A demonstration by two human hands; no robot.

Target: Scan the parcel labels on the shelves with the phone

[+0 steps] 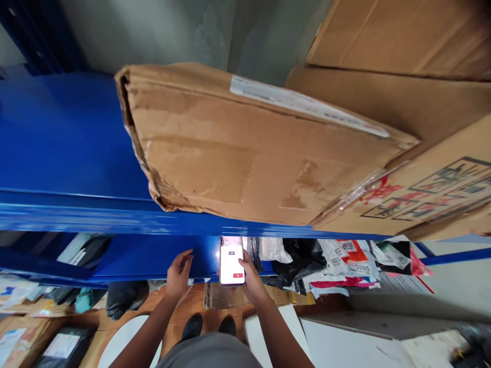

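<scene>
In the lower middle of the head view my right hand [251, 278] is wrapped around the right side of a smartphone [231, 268]. Its lit screen faces up and shows a mostly white page with a red button; my thumb lies at the screen's right edge. My left hand [178, 273] is to the left of the phone, apart from it, with loosely bent fingers and nothing visible in them. Both hands are by the front edge of the lower blue shelf [138, 255].
A large worn cardboard box [230, 153] rests on the upper blue shelf [65, 138], overhanging its edge, beside another carton [433, 189]. Black plastic parcels [301, 258] and numbered poly bags [353, 258] lie right on the lower shelf. A white round stool [111, 340] stands below left.
</scene>
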